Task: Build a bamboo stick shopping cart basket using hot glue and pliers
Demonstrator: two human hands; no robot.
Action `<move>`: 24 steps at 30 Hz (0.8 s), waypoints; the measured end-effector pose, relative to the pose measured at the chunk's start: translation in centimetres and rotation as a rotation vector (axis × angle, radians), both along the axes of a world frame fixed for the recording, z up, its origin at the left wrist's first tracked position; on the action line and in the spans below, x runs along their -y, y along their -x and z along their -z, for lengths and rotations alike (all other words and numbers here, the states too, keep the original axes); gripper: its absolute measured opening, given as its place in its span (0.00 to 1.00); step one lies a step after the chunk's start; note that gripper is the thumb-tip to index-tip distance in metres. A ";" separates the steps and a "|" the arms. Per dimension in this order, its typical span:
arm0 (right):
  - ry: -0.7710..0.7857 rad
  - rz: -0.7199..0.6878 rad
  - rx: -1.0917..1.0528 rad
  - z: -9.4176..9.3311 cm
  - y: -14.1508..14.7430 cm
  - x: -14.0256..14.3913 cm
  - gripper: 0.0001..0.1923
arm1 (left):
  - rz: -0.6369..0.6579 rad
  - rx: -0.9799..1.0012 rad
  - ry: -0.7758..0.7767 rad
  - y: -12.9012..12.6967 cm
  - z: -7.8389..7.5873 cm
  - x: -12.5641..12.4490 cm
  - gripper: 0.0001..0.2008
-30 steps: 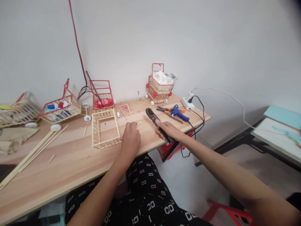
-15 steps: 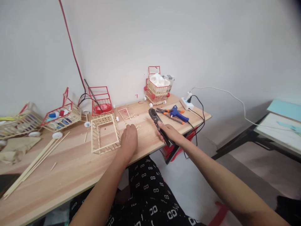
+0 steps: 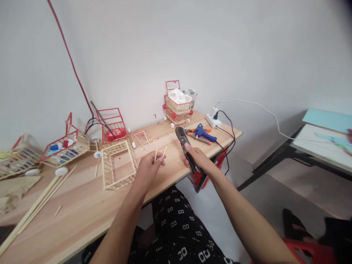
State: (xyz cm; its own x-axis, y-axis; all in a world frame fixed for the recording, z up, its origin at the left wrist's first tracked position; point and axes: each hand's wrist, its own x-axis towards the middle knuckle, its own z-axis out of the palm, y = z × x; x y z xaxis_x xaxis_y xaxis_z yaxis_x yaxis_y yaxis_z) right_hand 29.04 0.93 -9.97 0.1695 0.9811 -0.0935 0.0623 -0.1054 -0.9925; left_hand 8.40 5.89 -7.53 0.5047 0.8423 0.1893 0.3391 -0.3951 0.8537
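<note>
Two short sticks pinched upright in the left hand, lifted just above the bench, long axes near vertical, tips slightly splayed. Right hand clamped round the handles of the black cutter, head pointing away toward the wall, just right of the sticks and nearer them than anything else. Left of the hands, open stick frame flat on the bench. Farther back, small red cart holding white stuff; another basket with small bottles inside.
</note>
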 end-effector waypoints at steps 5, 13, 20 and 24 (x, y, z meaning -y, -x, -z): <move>-0.086 0.047 0.021 0.8 0.1 0.4 0.33 | 0.167 0.383 0.567 0.8 -0.7 1.1 0.17; -0.075 0.070 -0.018 0.6 0.4 1.0 0.32 | 0.254 0.509 0.829 0.9 -1.6 2.6 0.17; -0.097 -0.003 -0.297 -0.8 2.4 1.8 0.26 | 0.167 0.548 0.804 1.5 -1.9 3.0 0.14; -0.191 -0.094 -0.297 -2.2 3.5 2.9 0.21 | 0.193 0.547 0.872 1.7 -2.0 3.5 0.14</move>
State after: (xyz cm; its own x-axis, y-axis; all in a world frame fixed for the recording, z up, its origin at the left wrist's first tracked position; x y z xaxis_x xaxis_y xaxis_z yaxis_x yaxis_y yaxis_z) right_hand 25.50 -1.96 -7.78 0.0705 0.9956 0.0610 -0.2309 0.0758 -0.9700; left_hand 6.74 2.44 -5.53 0.6736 0.7110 -0.2017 -0.1825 0.4246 0.8868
